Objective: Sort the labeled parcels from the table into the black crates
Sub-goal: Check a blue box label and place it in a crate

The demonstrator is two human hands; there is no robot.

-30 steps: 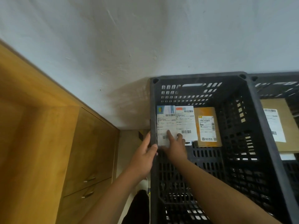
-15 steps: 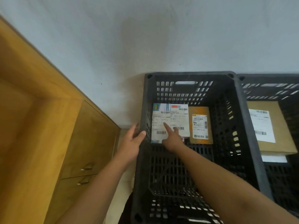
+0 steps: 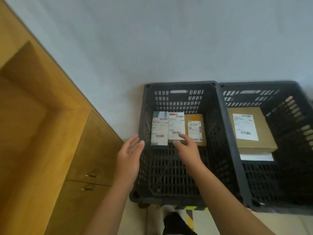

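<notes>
While three labeled parcels point(image 3: 176, 128) are lying side by side against the left crate's point(image 3: 143, 116) far wall, its near floor is sitting bare; the right hand point(image 3: 187, 148) is touching the middle parcel, fingers loose, holding nothing, and the left hand point(image 3: 129, 156) is hovering open outside the rim.

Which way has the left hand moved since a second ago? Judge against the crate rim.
Yes. The left hand released the crate rim and shifted left, outward.

left hand point(image 3: 129, 156) open, right hand point(image 3: 187, 147) — fingers extended
</notes>
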